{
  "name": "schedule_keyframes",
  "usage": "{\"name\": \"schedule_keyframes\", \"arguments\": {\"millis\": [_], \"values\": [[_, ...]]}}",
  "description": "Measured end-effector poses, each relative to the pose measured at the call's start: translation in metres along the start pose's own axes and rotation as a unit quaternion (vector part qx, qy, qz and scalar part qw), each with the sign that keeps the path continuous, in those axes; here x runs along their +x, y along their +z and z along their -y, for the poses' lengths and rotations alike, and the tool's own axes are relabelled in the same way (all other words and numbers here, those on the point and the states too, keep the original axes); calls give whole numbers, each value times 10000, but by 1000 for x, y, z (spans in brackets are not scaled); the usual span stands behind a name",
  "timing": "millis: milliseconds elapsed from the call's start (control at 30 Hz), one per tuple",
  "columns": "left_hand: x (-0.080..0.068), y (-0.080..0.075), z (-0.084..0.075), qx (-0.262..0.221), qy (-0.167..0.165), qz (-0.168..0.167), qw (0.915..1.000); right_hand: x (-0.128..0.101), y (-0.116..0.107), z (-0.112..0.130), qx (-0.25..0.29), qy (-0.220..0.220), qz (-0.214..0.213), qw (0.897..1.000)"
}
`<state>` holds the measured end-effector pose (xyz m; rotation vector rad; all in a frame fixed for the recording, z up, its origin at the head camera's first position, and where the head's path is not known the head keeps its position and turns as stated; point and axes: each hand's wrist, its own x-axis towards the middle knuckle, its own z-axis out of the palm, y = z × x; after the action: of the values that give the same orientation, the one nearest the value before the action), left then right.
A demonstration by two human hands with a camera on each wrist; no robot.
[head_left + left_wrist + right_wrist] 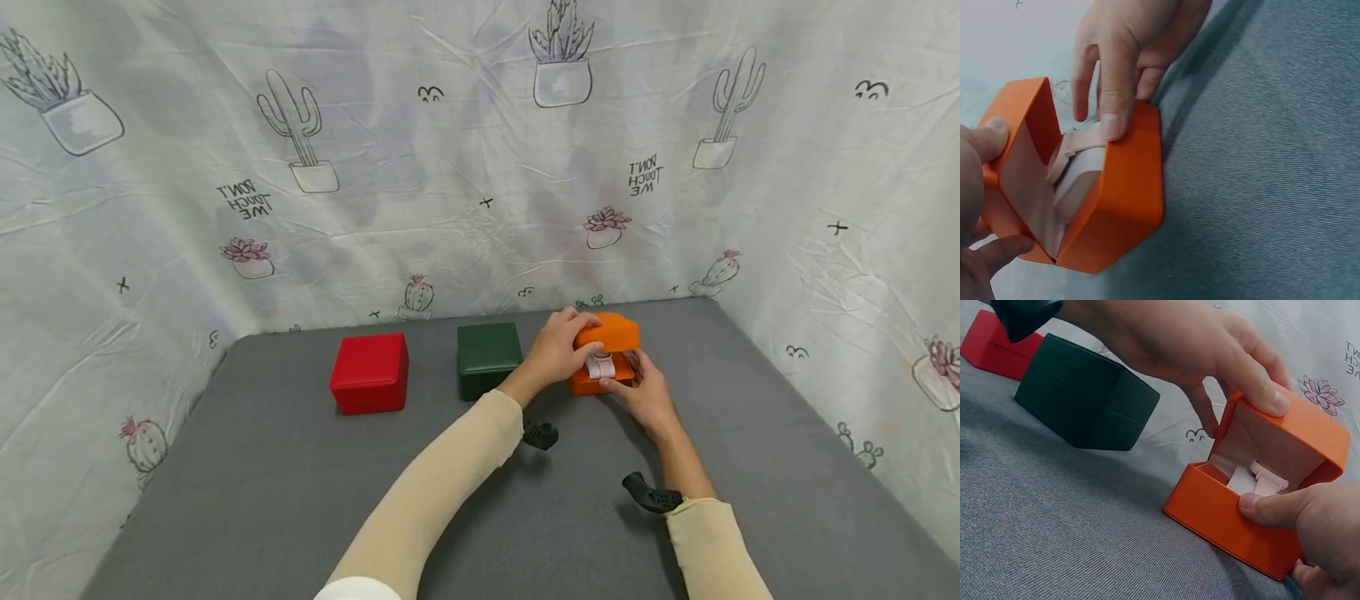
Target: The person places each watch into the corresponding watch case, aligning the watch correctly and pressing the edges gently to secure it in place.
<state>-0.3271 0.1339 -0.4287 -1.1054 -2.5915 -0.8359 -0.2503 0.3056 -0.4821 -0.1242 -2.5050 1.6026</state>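
At the back right of the table, an orange hinged box (582,387) stands partly open. My left hand (557,348) grips its raised lid (611,335), thumb on the front edge and fingers over the top. In the right wrist view, my right hand (1329,519) holds the base, its thumb pressed on the front rim beside the watch. The watch (1269,481), with a pale pink strap, sits round a white cushion (1082,172) inside the box. The raised lid partly hides the watch in the head view.
A dark green box (489,354) stands closed just left of the orange one, beside my left forearm. Further left is a closed red box (370,373). The grey cloth-covered table (300,500) meets a patterned curtain (450,150) at the back and sides.
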Motion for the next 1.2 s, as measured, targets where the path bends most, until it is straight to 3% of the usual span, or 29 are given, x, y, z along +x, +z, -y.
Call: {"name": "schedule_keyframes", "arguments": {"millis": [233, 533, 1200], "values": [[-7, 2, -2, 336, 179, 186, 9991, -3, -3, 1, 254, -153, 134, 9995], [-13, 6, -4, 627, 189, 428, 9969, -3, -4, 3, 535, 43, 208, 9983], [-13, 9, -7, 906, 19, 460, 9948, -1, -1, 3, 311, -248, -44, 9992]]}}
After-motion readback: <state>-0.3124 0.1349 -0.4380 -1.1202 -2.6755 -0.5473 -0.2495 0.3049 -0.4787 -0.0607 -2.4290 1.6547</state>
